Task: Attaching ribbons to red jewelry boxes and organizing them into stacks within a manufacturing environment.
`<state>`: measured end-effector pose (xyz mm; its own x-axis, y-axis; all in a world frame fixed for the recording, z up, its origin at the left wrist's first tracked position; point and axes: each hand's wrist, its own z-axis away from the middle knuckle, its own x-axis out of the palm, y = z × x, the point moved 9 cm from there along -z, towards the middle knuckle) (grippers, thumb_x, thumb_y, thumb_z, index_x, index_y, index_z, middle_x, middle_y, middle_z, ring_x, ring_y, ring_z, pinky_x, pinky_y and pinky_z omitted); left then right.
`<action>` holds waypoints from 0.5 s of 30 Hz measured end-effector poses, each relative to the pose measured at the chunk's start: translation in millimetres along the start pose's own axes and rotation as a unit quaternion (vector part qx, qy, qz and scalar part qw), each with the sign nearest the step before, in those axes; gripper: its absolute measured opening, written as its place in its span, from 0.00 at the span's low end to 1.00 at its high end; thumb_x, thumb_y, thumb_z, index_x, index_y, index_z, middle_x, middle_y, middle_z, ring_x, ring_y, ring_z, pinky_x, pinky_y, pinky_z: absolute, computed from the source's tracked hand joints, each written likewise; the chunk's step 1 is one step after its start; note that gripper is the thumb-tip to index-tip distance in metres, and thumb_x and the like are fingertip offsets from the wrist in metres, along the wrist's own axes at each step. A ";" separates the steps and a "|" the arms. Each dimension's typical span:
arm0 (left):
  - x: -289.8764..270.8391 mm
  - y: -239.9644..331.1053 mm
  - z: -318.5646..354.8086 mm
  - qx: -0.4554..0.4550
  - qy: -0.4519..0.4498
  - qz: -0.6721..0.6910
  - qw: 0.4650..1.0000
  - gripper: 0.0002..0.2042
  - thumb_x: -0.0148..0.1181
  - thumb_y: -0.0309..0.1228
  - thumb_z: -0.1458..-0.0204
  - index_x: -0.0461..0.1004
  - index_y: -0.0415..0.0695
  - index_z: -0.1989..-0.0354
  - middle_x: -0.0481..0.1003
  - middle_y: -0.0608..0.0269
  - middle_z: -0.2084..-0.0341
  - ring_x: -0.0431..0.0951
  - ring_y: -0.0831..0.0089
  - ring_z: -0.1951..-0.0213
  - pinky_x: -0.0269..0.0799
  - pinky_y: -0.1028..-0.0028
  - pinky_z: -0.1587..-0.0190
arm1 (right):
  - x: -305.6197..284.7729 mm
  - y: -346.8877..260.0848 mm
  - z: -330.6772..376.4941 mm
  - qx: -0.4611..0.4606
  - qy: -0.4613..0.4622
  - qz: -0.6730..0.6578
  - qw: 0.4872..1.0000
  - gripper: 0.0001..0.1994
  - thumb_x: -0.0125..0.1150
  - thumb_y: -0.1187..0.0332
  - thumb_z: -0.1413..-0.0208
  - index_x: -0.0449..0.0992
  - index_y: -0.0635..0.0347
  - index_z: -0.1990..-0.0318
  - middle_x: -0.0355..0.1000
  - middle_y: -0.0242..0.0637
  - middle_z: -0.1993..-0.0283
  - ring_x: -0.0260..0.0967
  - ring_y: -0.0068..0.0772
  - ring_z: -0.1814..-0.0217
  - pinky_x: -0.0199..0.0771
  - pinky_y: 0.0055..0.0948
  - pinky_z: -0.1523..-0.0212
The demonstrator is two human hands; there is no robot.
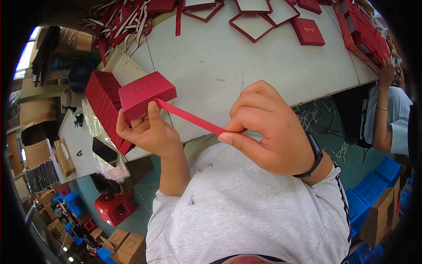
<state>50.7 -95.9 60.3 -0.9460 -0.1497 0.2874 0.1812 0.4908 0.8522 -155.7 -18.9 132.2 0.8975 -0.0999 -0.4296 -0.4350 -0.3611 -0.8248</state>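
Pale grey fabric T-shirt (246,207) lies nearest, below the right hand (277,132) pinching a flat red ribbon (191,116) between thumb and forefinger. Leftward, the left hand (154,135) grips a red rectangular cardboard box (147,97). Straightening the ribbon seems underway; the next move probably needs steady tension.

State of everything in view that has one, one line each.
Left hand: gripping the red box
Right hand: pinching the red ribbon
Red box: looks shut
Red ribbon: stretched nearly straight between the hands
Row of red boxes: packed side by side
White-lined trays: open
Ribbon pile: loose, tangled
Phone: screen dark
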 end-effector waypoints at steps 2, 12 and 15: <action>0.8 -3.7 1.7 -0.007 -0.021 0.017 1.000 0.19 0.52 0.19 0.47 0.54 0.37 0.49 0.72 0.51 0.60 0.75 0.65 0.55 0.74 0.71 0.54 | 0.9 1.4 0.4 0.000 -0.010 0.001 1.000 0.07 0.66 0.71 0.58 0.72 0.60 0.78 0.67 0.34 0.73 0.61 0.35 0.65 0.62 0.29 0.65; 9.7 8.1 2.0 -0.115 -0.003 0.115 0.987 0.22 0.50 0.17 0.47 0.50 0.40 0.46 0.72 0.54 0.59 0.75 0.66 0.56 0.77 0.67 0.57 | -5.1 69.8 -2.1 0.089 0.043 0.018 0.995 0.08 0.62 0.67 0.54 0.73 0.60 0.78 0.69 0.32 0.75 0.61 0.34 0.67 0.63 0.30 0.64; 6.3 9.4 2.4 -0.114 0.005 0.113 0.987 0.22 0.49 0.17 0.47 0.50 0.41 0.45 0.71 0.54 0.58 0.74 0.67 0.55 0.77 0.66 0.57 | -3.7 73.2 -3.6 0.098 0.036 0.002 0.995 0.08 0.62 0.67 0.54 0.73 0.60 0.78 0.69 0.31 0.75 0.61 0.33 0.67 0.63 0.30 0.64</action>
<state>45.8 -90.2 69.1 -0.8723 -0.0673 0.4844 0.4438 0.3072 0.8418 -190.6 -48.3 74.7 0.8957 -0.1689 -0.4112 -0.4377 -0.1731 -0.8823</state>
